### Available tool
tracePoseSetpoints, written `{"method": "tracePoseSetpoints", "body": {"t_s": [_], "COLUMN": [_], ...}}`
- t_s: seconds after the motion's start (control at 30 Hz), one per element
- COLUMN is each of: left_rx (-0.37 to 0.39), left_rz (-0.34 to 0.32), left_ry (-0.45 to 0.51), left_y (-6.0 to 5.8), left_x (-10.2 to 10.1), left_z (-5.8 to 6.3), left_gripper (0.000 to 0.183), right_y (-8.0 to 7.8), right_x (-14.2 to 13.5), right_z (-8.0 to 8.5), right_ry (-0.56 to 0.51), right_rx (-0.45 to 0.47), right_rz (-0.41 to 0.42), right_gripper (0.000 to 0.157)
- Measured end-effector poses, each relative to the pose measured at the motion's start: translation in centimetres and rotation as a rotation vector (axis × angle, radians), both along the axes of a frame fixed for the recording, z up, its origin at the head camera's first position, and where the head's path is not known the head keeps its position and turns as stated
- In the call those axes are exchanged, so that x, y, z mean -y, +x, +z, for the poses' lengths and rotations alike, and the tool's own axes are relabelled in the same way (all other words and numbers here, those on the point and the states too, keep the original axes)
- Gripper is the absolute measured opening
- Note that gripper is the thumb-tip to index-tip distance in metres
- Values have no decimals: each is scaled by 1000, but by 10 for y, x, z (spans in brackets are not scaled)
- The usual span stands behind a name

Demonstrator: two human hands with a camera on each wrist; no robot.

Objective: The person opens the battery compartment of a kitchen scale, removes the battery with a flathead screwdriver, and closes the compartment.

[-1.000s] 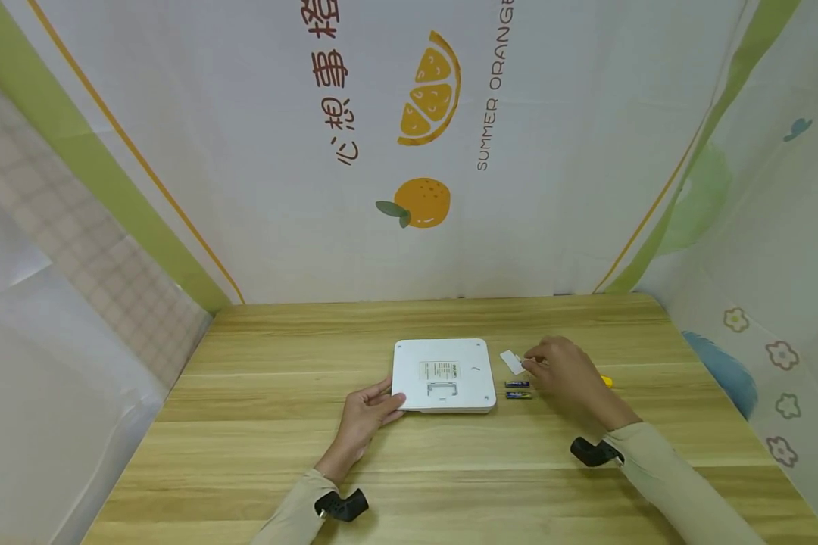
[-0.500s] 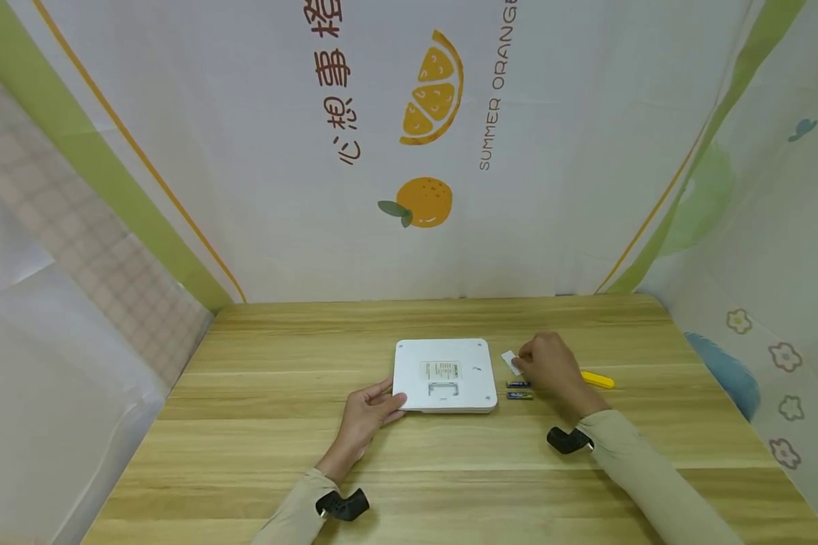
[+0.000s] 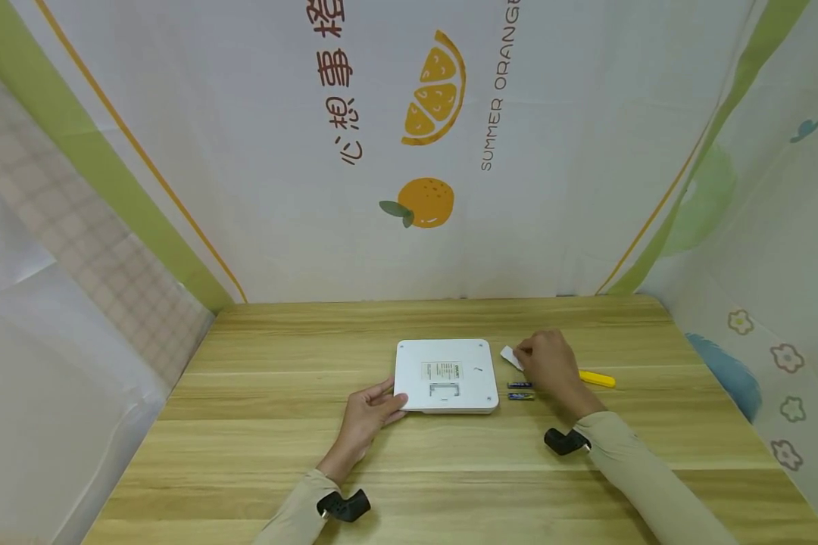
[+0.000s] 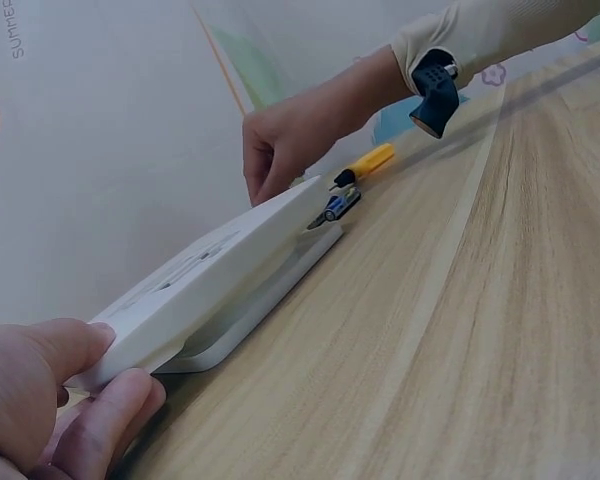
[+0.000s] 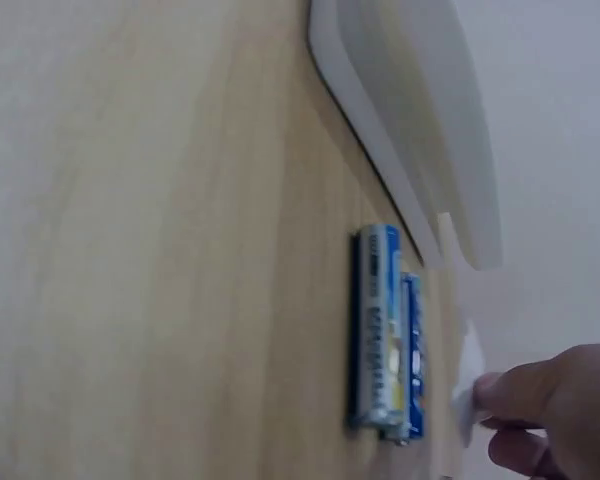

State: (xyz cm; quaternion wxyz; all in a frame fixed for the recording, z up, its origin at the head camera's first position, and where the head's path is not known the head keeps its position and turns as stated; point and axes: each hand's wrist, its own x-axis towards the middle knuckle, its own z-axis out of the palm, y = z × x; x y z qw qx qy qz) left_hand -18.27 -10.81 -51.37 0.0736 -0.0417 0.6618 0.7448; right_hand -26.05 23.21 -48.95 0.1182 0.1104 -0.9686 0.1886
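A white scale (image 3: 443, 352) lies upside down on the table, a label and an uncovered battery compartment (image 3: 444, 390) on its underside. My left hand (image 3: 363, 418) grips its near left corner, thumb (image 4: 75, 345) on top and fingers beneath. To the right of the scale, my right hand (image 3: 551, 369) pinches a small white battery cover (image 3: 510, 356) between thumb and fingertips; the cover is tilted. Two AAA-looking batteries, the far one (image 3: 519, 385) and the near one (image 3: 521, 397), lie side by side between the scale and my right hand.
A yellow-handled tool (image 3: 596, 378) with a black end lies right of the right hand, partly hidden behind it. Behind the wooden table (image 3: 279, 454) hangs a white curtain (image 3: 552, 189) with orange prints. Each wrist wears a black camera mount (image 3: 566, 441).
My right hand has moved left and closed in on the battery cover, which has tipped up from lying flat. More of the yellow tool shows. The left hand keeps its hold on the scale.
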Motion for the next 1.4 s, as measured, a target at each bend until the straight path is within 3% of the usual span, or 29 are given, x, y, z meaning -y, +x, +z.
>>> {"method": "tracePoseSetpoints", "body": {"t_s": [0.33, 0.53, 0.67, 0.83, 1.07, 1.27, 1.4], "left_rx": [0, -3, -1, 1, 5, 4, 6], "left_rz": [5, 1, -2, -5, -3, -5, -4], "left_ry": [7, 9, 13, 9, -11, -24, -25], "left_y": [0, 0, 0, 0, 0, -1, -1], "left_x": [0, 0, 1, 1, 0, 0, 1], "left_z": [0, 1, 0, 0, 1, 2, 1], "left_gripper": [53, 52, 53, 53, 53, 54, 54], "right_y": [10, 20, 27, 38, 50, 53, 55], "right_x": [-2, 5, 14, 31, 60, 80, 89], "right_z": [17, 33, 42, 50, 44, 26, 12], "right_ry": [-102, -246, -329, -335, -291, -223, -163], "right_rx": [-77, -129, -133, -191, -363, -517, -536], "right_rz": [18, 73, 109, 146, 227, 339, 390], "right_gripper": [20, 26, 23, 16, 16, 19, 17]}}
